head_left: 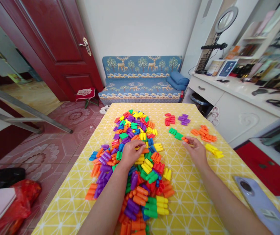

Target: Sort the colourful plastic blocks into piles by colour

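Observation:
A heap of plastic building blocks [147,165], shaped like joined tubes in red, orange, yellow, green, blue and purple, spreads over the left and middle of the table. Among them is my left hand [132,152], thumb and fingers pinched together low over the heap; what is between the fingertips cannot be made out. To the right, my right hand [196,150] is closed on an orange building block [185,139], just beside the green blocks [176,133]. Small groups lie around it: red blocks [169,119], purple blocks [184,119], orange blocks [204,133] and yellow blocks [214,150].
A yellow patterned cloth covers the table [191,202]. At its right edge lies a pale purple phone [259,202]. Beyond the far edge stands a blue sofa [142,81]. A white cabinet [230,107] is on the right, and a red stool [86,93] is by the door.

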{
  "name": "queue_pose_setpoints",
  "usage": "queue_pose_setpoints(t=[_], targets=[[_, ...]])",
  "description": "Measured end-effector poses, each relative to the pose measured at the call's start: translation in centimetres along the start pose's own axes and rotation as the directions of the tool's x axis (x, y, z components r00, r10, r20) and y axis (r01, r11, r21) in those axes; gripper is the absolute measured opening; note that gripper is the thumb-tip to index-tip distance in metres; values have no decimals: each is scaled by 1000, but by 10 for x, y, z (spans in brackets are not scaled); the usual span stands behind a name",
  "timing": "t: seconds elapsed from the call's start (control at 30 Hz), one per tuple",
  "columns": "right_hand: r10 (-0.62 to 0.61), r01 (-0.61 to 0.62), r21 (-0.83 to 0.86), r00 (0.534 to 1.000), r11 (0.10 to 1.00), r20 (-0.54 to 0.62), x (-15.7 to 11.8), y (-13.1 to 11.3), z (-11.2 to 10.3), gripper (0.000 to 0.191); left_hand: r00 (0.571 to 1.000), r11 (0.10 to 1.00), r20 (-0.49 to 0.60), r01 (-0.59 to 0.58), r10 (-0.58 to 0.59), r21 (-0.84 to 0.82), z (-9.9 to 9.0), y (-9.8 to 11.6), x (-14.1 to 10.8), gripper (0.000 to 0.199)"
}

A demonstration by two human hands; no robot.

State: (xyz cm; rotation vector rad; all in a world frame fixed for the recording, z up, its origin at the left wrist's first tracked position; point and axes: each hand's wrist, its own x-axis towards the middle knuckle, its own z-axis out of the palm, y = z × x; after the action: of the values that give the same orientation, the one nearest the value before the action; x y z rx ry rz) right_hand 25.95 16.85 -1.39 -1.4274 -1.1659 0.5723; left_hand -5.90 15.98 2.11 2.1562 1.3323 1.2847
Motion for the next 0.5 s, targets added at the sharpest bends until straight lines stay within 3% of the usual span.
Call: queue_pose_setpoints(t=[0.1,0.17,0.23,0.3,0.4,0.5], targets=[[-63,23,-152,963,988,-261,52,12,-36,44,1000,1000,-5,0,-1,-4,0,1,0,6],[-31,-81,-222,888,972,-458,87,24,-63,40,1000,1000,-5,3,-3,-7,0,1,1,6],[24,-181,-251,852,951,-523,116,35,-87,30,1000,1000,-2,5,-5,-13,0,2,1,5],[94,-287,-297,844,911,-529,136,45,-105,28,1000,1000,0,12,-12,-20,0,3,2,5],[152,-369,-413,869,833,-470,150,56,-117,36,1000,999,7,23,-23,-25,0,3,1,5],[79,-257,-544,941,799,-330,153,62,-117,34,1000,999,17,26,-26,-23,-1,3,1,6]])
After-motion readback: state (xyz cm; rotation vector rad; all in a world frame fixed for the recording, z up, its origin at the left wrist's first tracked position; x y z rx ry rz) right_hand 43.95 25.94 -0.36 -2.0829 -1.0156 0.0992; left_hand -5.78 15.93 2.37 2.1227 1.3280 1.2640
